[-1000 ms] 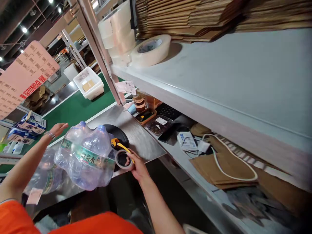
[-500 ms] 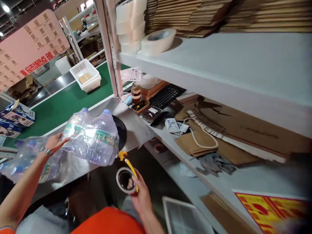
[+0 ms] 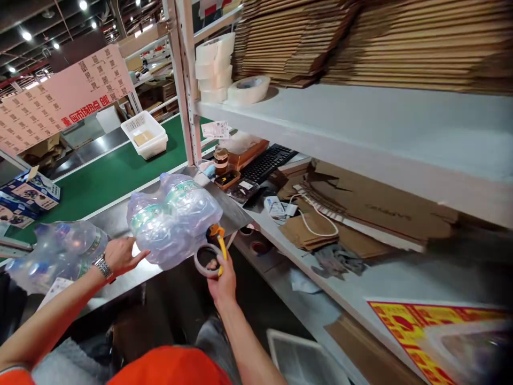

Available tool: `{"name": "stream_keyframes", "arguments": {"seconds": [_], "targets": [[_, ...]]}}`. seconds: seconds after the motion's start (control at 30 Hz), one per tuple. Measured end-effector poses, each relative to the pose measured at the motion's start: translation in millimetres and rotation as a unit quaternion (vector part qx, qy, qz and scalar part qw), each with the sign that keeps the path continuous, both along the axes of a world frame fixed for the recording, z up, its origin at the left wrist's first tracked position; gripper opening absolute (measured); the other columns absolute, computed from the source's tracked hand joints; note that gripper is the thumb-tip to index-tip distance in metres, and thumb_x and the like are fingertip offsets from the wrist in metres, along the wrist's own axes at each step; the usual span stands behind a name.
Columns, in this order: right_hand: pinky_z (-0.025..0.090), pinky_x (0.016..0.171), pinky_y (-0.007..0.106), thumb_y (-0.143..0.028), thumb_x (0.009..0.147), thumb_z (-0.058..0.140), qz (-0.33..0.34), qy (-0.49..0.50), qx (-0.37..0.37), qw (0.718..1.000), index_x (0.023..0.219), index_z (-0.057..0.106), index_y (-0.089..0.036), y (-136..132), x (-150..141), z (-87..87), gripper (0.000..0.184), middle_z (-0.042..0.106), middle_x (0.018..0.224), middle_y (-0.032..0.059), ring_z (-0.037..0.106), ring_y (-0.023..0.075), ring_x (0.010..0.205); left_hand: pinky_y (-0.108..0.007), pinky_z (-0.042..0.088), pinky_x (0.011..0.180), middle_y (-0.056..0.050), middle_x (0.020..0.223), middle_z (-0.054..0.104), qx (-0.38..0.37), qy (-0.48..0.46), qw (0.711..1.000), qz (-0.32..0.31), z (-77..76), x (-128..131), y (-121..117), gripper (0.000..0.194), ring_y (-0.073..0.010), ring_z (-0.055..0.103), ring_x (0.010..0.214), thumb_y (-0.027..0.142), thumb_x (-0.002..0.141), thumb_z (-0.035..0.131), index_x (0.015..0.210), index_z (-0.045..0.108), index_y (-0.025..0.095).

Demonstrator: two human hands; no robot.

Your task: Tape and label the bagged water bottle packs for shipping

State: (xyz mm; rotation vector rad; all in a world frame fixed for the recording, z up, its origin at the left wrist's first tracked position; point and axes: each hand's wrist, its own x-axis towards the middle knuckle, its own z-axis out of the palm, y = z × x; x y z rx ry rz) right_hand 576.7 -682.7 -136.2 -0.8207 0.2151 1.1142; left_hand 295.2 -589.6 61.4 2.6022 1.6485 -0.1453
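Note:
A shrink-wrapped pack of large clear bottles (image 3: 176, 219) with green labels lies tilted on the metal bench. My left hand (image 3: 122, 256), a metal watch on its wrist, is at the near left side of this pack, fingers apart and holding nothing; whether its fingertips touch the wrap I cannot tell. My right hand (image 3: 223, 280) is closed around a yellow-handled tape dispenser (image 3: 222, 251) with a roll of tape on it, close to the pack's near right corner. Another wrapped bottle pack (image 3: 68, 248) stands to the left, partly behind my left forearm.
Behind the metal bench (image 3: 116, 211) runs a green conveyor belt (image 3: 92, 184) with a white basket (image 3: 154, 144) and blue boxes (image 3: 30, 195). At right, shelving (image 3: 340, 117) carries tape rolls (image 3: 248, 90), flattened cartons (image 3: 401, 48) and a keyboard (image 3: 270, 163). A metal post (image 3: 187, 85) rises mid-scene.
The near bottle pack has turned and tipped over on the bench. My left hand has moved right along with it. The tape dispenser in my right hand has risen closer to the pack.

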Motion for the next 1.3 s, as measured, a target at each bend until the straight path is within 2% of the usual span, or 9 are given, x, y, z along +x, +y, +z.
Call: {"name": "stream_keyframes", "arguments": {"seconds": [0.17,0.3,0.47,0.63,0.7,0.8,1.0,1.13,1.3], "targets": [[0.048,0.049,0.017,-0.020,0.066,0.078,0.006,-0.005,-0.017,1.000,0.107,0.069,-0.023,62,78,10.8,0.042,0.057,0.064,-0.0086,0.049,0.0078,0.053,-0.058,0.049,0.122,-0.024,0.154,0.059,0.080,-0.093,0.986,-0.116,16.3,27,96,0.061,-0.0399,0.061,0.140,0.041,0.095,0.066,0.149,0.063,0.014],[0.047,0.046,0.015,-0.021,0.072,0.075,0.056,0.023,-0.036,0.997,0.093,0.062,-0.023,104,118,12.5,0.025,0.052,0.059,-0.0083,0.048,0.0073,0.049,-0.057,0.047,0.126,-0.026,0.159,0.058,-0.102,-0.111,0.981,-0.121,-0.3,21,168,0.079,-0.0391,0.059,0.146,0.020,0.080,0.063,0.157,0.055,0.006],[0.045,0.044,0.013,-0.019,0.082,0.071,0.129,0.001,-0.056,0.990,0.089,0.060,-0.020,170,166,13.6,0.014,0.051,0.058,-0.0070,0.043,0.0062,0.047,-0.053,0.056,0.117,-0.023,0.158,0.060,-0.093,-0.209,0.962,-0.151,-48.3,-8,144,0.086,-0.0360,0.066,0.136,0.033,0.090,0.070,0.168,0.043,0.010],[0.042,0.043,0.012,-0.021,0.085,0.076,0.176,-0.014,-0.082,0.981,0.089,0.063,-0.018,233,213,22.6,0.014,0.052,0.060,-0.0062,0.044,0.0051,0.048,-0.048,0.061,0.107,-0.019,0.135,0.071,-0.061,-0.230,0.968,-0.085,-72.6,7,112,0.063,-0.0292,0.074,0.116,0.046,0.101,0.070,0.156,0.061,0.017],[0.043,0.043,0.014,-0.020,0.084,0.077,0.185,-0.031,-0.092,0.978,0.090,0.067,-0.017,223,230,23.0,0.013,0.054,0.061,-0.0046,0.046,0.0061,0.049,-0.047,0.062,0.104,-0.017,0.129,0.073,-0.047,-0.246,0.966,-0.056,-77.8,17,111,0.055,-0.0284,0.075,0.112,0.045,0.102,0.069,0.150,0.067,0.018],[0.044,0.041,0.017,-0.014,0.079,0.075,0.184,-0.075,-0.121,0.973,0.094,0.071,-0.018,148,236,15.0,0.016,0.058,0.061,-0.0026,0.047,0.0085,0.049,-0.046,0.062,0.103,-0.016,0.125,0.074,-0.043,-0.268,0.961,-0.046,-84.6,23,114,0.051,-0.0284,0.075,0.109,0.044,0.100,0.073,0.145,0.072,0.020],[0.041,0.041,0.018,-0.026,0.056,0.092,0.135,-0.026,-0.106,0.985,0.092,0.072,-0.020,-27,135,-15.1,0.041,0.050,0.060,-0.0036,0.042,0.0078,0.052,-0.044,0.062,0.102,-0.015,0.123,0.074,-0.039,-0.295,0.954,-0.038,-96.0,7,117,0.048,-0.0270,0.074,0.107,0.045,0.097,0.079,0.137,0.075,0.019],[0.042,0.044,0.016,-0.029,0.057,0.095,0.122,0.003,-0.065,0.990,0.084,0.064,-0.020,-37,89,-26.1,0.042,0.045,0.062,-0.0056,0.040,0.0063,0.054,-0.042,0.064,0.087,-0.015,0.114,0.075,-0.025,-0.353,0.934,-0.053,-107.4,-2,108,0.045,-0.0253,0.072,0.096,0.055,0.101,0.073,0.125,0.076,0.017],[0.039,0.042,0.014,-0.026,0.058,0.092,0.145,-0.015,-0.063,0.987,0.083,0.060,-0.020,0,115,-28.8,0.041,0.044,0.062,-0.0058,0.040,0.0055,0.053,-0.042,0.063,0.083,-0.012,0.103,0.073,0.013,-0.413,0.910,-0.018,-131.4,1,59,0.044,-0.0251,0.070,0.091,0.059,0.101,0.072,0.122,0.075,0.020]]}}
